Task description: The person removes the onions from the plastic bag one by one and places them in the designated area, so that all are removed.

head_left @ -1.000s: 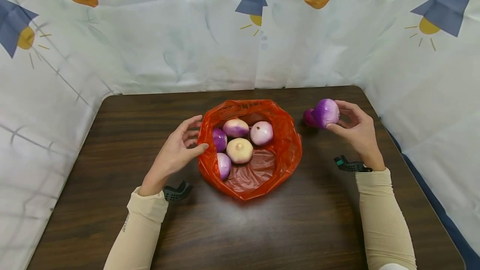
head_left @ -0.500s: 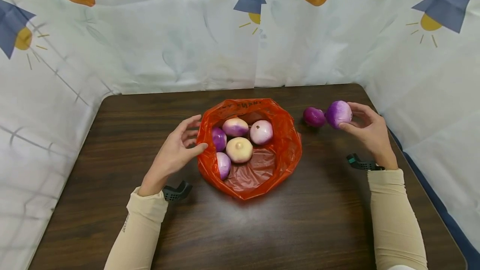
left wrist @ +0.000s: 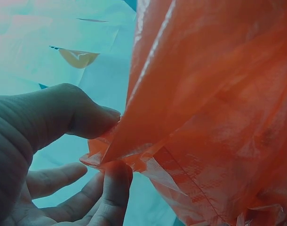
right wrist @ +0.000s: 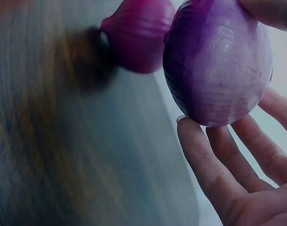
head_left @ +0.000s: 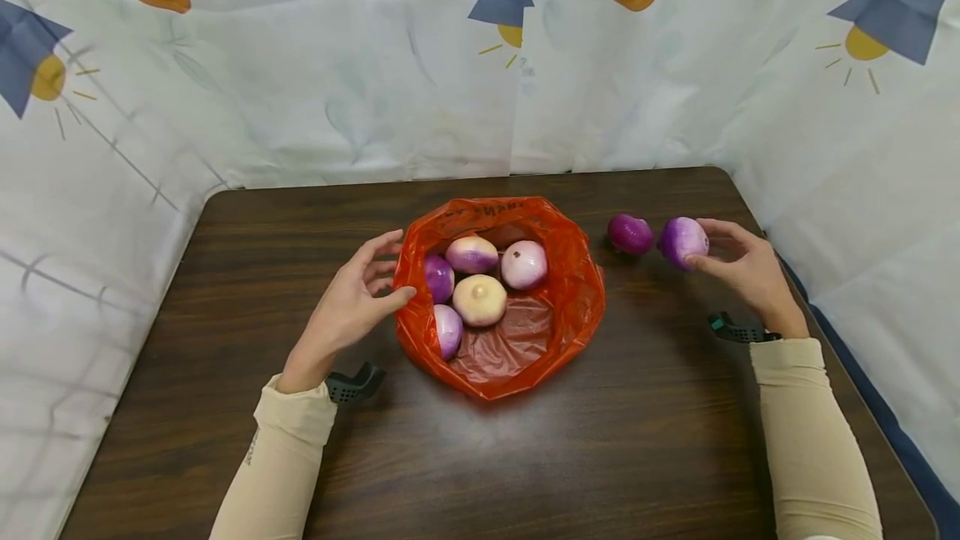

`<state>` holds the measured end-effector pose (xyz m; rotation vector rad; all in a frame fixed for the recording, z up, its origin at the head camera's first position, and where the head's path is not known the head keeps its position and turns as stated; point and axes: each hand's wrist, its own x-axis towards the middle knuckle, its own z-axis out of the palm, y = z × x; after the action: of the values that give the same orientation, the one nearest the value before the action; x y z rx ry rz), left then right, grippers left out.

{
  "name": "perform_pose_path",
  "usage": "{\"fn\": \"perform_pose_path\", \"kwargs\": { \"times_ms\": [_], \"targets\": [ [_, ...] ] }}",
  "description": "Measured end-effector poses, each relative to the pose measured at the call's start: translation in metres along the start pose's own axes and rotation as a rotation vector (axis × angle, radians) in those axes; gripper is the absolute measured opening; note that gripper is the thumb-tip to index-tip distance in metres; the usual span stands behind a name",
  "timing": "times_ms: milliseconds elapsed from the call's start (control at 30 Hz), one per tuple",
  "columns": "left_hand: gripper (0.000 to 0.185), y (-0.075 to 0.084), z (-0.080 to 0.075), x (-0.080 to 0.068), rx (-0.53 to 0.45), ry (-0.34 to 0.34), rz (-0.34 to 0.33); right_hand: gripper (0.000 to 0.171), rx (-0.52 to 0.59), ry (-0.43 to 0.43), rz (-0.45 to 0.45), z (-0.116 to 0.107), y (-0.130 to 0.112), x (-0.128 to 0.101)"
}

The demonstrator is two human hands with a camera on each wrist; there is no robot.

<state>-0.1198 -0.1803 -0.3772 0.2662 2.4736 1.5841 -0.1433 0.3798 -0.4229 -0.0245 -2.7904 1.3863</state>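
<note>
A red plastic bag (head_left: 573,307) stands with its mouth wide at the middle of the table, several purple and pale onions inside, among them a pale yellowish onion (head_left: 478,300). My left hand (head_left: 341,307) is at the bag's left side. In the left wrist view its thumb and a finger pinch a fold of the red plastic (left wrist: 200,108). At the right, my right hand (head_left: 738,269) holds a purple-and-white onion (head_left: 682,242) between thumb and fingertips. Just left of it lies a darker purple onion (head_left: 630,234), also visible behind the held onion in the right wrist view.
The dark wooden table (head_left: 525,465) ends at a white patterned cloth wall (head_left: 375,107) at the back and sides. A black wrist mount (head_left: 356,382) sits on the left wrist, another (head_left: 738,327) on the right.
My right hand has moved right and slightly nearer with the onion, away from the darker onion, which now shows fully. My left hand and the bag have stayed in place.
</note>
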Motion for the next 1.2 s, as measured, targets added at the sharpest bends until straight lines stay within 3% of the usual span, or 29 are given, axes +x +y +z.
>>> {"fn": "perform_pose_path", "kwargs": {
  "times_ms": [733,1067,1200],
  "targets": [
    [0.076,0.000,0.000,0.000,0.011,0.008,0.016,0.062,-0.152,-0.221,0.141,-0.004,0.016,0.017],
    [0.076,0.001,-0.001,-0.001,0.002,0.012,0.014,0.068,-0.171,-0.214,0.163,-0.007,0.016,0.016],
    [0.077,0.000,-0.001,-0.001,0.001,0.013,0.011,0.069,-0.172,-0.171,0.158,-0.008,0.012,0.012]
  ]
}}
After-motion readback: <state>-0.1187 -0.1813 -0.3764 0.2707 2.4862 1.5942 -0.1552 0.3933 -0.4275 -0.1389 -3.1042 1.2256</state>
